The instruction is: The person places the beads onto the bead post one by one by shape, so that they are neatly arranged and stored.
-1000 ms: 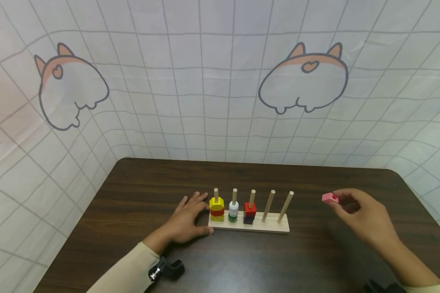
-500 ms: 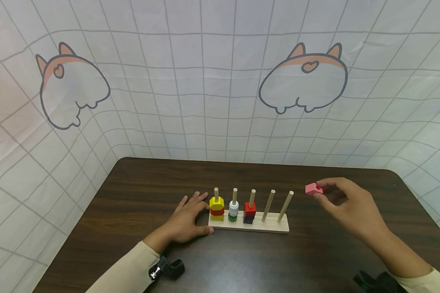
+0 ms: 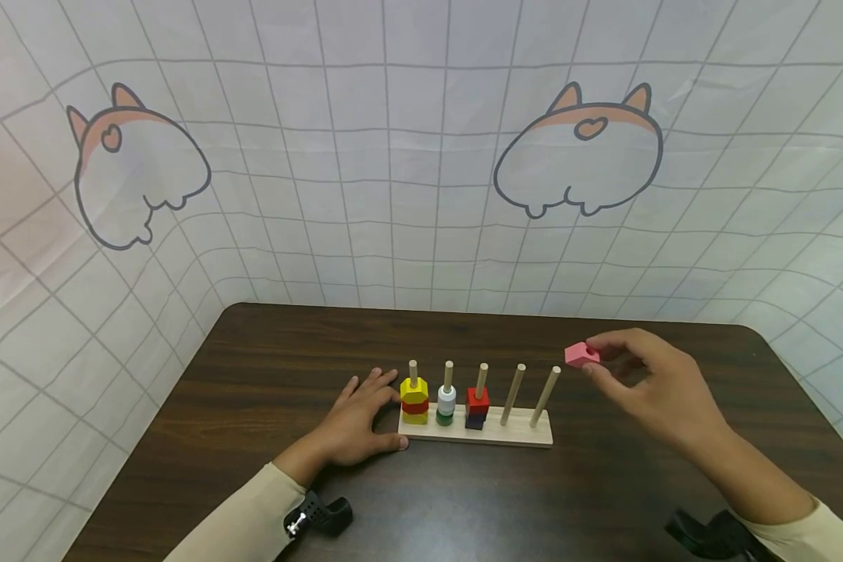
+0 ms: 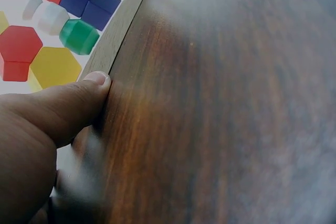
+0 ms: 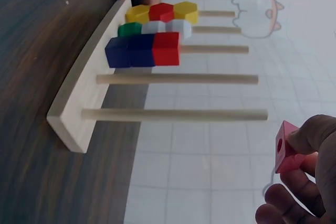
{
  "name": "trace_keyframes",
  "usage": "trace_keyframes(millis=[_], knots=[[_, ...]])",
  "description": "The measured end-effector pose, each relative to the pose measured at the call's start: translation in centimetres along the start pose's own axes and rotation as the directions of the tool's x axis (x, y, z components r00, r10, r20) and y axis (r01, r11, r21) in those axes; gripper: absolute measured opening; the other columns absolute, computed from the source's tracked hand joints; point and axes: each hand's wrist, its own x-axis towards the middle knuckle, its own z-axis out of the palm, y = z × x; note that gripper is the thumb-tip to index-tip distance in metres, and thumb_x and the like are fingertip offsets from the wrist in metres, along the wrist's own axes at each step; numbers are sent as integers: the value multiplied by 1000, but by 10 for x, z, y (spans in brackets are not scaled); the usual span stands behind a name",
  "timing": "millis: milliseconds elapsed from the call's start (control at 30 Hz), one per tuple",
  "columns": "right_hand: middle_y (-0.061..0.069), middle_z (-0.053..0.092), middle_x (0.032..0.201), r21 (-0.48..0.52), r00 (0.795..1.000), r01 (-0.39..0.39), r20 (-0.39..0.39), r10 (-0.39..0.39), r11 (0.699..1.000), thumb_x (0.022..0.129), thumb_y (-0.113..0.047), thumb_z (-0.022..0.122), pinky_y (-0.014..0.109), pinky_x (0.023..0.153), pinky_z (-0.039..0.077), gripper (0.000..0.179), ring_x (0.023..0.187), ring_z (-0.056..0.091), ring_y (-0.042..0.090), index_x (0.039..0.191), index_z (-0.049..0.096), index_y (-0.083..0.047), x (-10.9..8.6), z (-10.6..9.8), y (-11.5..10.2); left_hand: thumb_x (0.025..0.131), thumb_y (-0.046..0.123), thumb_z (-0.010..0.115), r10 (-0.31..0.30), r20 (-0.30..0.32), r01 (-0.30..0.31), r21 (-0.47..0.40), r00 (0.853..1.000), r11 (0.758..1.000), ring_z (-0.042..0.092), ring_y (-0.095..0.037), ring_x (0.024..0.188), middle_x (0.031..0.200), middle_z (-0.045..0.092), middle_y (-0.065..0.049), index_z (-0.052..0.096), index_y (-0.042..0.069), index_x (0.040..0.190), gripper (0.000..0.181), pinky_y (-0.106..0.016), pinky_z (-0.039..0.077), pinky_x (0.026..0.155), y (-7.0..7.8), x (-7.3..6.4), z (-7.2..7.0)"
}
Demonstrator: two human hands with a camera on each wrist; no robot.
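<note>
A pale wooden base [image 3: 464, 436] with a row of upright pegs stands on the table. Its left peg carries yellow, red and yellow hexagonal beads [image 3: 414, 392]; beside it are white and green rounded beads [image 3: 446, 398]. On the third peg, a red cube [image 5: 167, 49] sits over two dark blue cubes [image 5: 129, 50]. The two right pegs [image 5: 178, 114] are bare. My left hand [image 3: 354, 425] spreads at the base's left end, thumb and fingertips against it. Thumb and fingers of my right hand [image 3: 649, 382] pinch a pink block [image 3: 580, 355] with a hole, just right of the last peg's tip.
The dark wood table [image 3: 309, 336] extends all around the base. Behind it hangs a white gridded cloth [image 3: 421, 179] with animal drawings. Black straps with camera mounts sit on both wrists [image 3: 319, 515].
My right hand has carried the pink block leftward and a little up in the head view, toward the rightmost peg. The left hand and the base have stayed put.
</note>
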Motion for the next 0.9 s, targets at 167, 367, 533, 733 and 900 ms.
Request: trace_keyframes(millis=[167, 367, 533, 733, 900], knots=[[-4, 71, 101, -1, 999, 45, 17, -45, 999, 76, -1, 88, 15, 67, 48, 37, 74, 64, 7, 109, 73, -12, 6, 3, -7, 87, 48, 80, -2, -2, 2, 1, 1000, 1000, 13, -30, 156, 166, 30, -7, 61, 19, 131, 56, -56, 0, 123, 0, 0, 0], [-4, 70, 102, 21, 995, 94, 33, -95, 995, 76, -1, 88, 16, 68, 50, 38, 74, 64, 8, 109, 73, -13, 11, 10, -13, 87, 48, 80, -15, 8, 15, 8, 1000, 1000, 12, -29, 156, 166, 29, -6, 61, 19, 131, 56, -55, 0, 123, 1, 0, 0], [-3, 70, 102, 60, 987, 157, 30, -159, 986, 75, 1, 88, 17, 68, 52, 40, 74, 63, 7, 109, 73, -12, 16, 16, -18, 87, 47, 80, -22, 10, 22, 1, 1000, 1000, 12, -29, 156, 166, 29, -6, 61, 18, 131, 56, -54, -1, 123, 1, 0, 0], [-5, 70, 102, 82, 985, 163, 47, -167, 983, 76, 0, 88, 22, 67, 54, 39, 75, 63, 9, 110, 73, -14, 20, 23, -22, 86, 48, 80, -18, 9, 18, 1, 1000, 1000, 12, -29, 156, 166, 29, -5, 61, 19, 131, 56, -55, -1, 123, 1, 0, 0], [-5, 70, 104, 80, 984, 163, 64, -168, 983, 76, 0, 87, 27, 69, 55, 39, 79, 64, 11, 110, 74, -14, 22, 28, -24, 86, 48, 80, -12, 5, 12, -2, 1000, 1000, 12, -29, 156, 166, 29, -6, 61, 19, 131, 56, -55, 0, 123, 0, 0, 1]])
